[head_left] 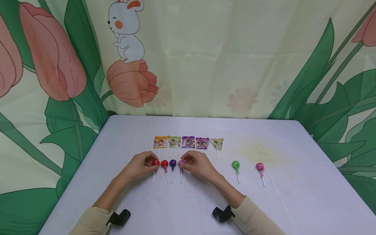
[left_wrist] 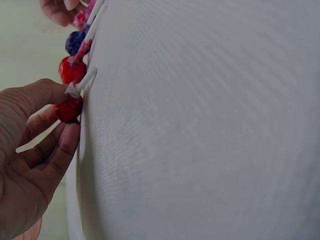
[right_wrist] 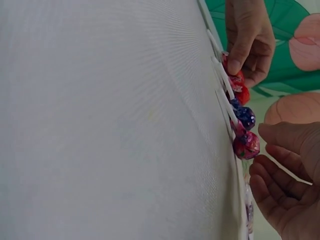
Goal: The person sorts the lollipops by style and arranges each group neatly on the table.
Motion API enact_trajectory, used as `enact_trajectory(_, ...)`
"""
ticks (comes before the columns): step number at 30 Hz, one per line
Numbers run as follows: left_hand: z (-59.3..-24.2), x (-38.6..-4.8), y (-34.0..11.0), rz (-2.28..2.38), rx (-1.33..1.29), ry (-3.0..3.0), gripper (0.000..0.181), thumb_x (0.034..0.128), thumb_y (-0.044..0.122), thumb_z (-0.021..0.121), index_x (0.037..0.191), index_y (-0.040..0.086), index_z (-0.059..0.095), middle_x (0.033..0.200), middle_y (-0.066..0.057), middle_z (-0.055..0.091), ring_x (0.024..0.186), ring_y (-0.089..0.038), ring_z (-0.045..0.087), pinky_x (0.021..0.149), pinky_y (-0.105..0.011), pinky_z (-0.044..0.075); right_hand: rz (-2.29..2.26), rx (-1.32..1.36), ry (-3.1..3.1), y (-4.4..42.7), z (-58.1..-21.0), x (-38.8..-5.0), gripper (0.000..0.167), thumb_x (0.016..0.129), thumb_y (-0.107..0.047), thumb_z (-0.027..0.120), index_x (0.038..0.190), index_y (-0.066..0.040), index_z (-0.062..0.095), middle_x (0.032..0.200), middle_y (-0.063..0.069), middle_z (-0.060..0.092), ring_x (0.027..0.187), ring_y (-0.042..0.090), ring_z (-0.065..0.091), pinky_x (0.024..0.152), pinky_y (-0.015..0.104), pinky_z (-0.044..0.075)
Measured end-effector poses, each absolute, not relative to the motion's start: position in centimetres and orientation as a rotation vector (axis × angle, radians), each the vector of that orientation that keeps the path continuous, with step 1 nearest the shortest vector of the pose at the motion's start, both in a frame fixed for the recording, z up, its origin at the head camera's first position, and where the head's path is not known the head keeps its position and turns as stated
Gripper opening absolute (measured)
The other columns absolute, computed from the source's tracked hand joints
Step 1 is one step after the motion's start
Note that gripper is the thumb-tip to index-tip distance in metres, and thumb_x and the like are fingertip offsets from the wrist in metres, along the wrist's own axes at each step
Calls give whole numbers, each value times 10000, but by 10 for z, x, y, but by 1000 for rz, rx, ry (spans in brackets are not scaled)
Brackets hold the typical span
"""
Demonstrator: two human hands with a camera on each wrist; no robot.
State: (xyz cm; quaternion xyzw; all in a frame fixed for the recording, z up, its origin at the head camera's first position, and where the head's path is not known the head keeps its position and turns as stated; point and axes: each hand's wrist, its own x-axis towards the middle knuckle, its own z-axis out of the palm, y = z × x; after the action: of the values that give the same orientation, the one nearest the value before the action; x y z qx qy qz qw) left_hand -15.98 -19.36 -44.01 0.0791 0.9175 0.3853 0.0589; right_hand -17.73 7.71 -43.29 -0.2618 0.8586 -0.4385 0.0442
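My left hand [head_left: 145, 165] pinches the leftmost red lollipop [left_wrist: 69, 109] between thumb and fingers, its stick lying toward me. Beside it in a row lie a second red lollipop [head_left: 164, 164], a dark purple one [head_left: 173, 164] and a pink one [head_left: 181, 162]. Around the pink candy head, my right hand [head_left: 198, 164] holds its thumb and fingers apart. The right wrist view shows a small gap between those fingertips and the pink lollipop [right_wrist: 247, 145]. Whether any fingertip touches it on the far side is hidden.
Behind the row lie several flat-wrapped lollipops, among them an orange one [head_left: 160, 142], a purple one [head_left: 188, 142] and a green one [head_left: 217, 143]. Farther right on the white-covered table [head_left: 188, 209] are a green ball lollipop [head_left: 236, 164] and a pink one [head_left: 259, 166]. A printed curtain [head_left: 205, 65] hangs behind.
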Motion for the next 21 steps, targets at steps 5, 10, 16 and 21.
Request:
enact_trajectory(5, -440, -159, -193, 1166, 246, 2780, 237, 870, 77, 806, 1069, 58, 680, 933, -15, 644, 840, -143, 594, 766, -257, 556, -1337, -804, 2640, 83, -432, -173, 200, 896, -135, 786, 1058, -29, 734, 1002, 77, 736, 936, 229, 683, 857, 389, 592)
enact_trajectory(10, -439, -159, -193, 1168, 243, 2780, 231, 872, 70, 804, 1066, 57, 679, 927, -19, 641, 836, -146, 590, 771, -266, 556, -1355, -791, 2639, 93, -431, -167, 217, 892, -117, 781, 1084, -31, 728, 1044, 82, 738, 952, 230, 674, 859, 352, 588)
enact_trajectory(16, -439, -159, -194, 1159, 254, 2783, 230, 871, 72, 804, 1063, 56, 678, 926, -17, 639, 835, -144, 591, 766, -272, 557, -1381, -799, 2641, 105, -432, -163, 219, 895, -121, 780, 1091, -38, 727, 1056, 84, 740, 964, 234, 672, 864, 357, 590)
enact_trajectory(21, -439, -159, -194, 1144, 263, 2791, 226, 873, 86, 804, 1059, 64, 678, 926, -9, 637, 844, -137, 592, 767, -274, 552, -1392, -810, 2659, 114, -432, -161, 215, 897, -119, 776, 1083, -22, 730, 1035, 93, 740, 951, 243, 676, 859, 385, 591)
